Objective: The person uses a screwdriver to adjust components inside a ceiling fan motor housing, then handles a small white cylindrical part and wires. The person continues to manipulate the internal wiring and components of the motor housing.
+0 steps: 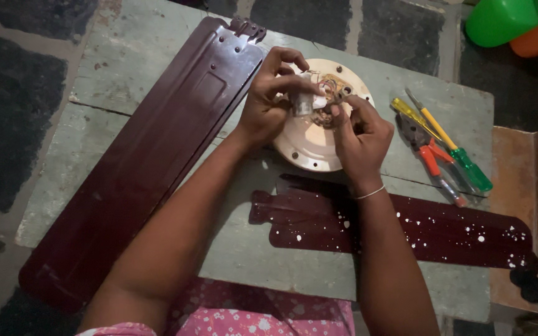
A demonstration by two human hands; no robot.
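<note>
While the left hand (269,102) pinched a small silver capacitor (302,103) above the cream fan motor housing (309,146), the right hand (359,134) gripped its wires (331,87); steady, gentle tension seemed wisest; screwdrivers (449,146) lay beside the maroon fan blades (151,155).

The setting was an informal repair spot: a worn slab table (406,93) on dark stone flooring (14,118), bearing screwdrivers (449,146), pliers (428,152) and detached fan blades (151,155).

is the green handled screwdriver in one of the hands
No, the green-handled screwdriver lies on the table beside the pliers, apart from the right hand and the left hand.
</note>
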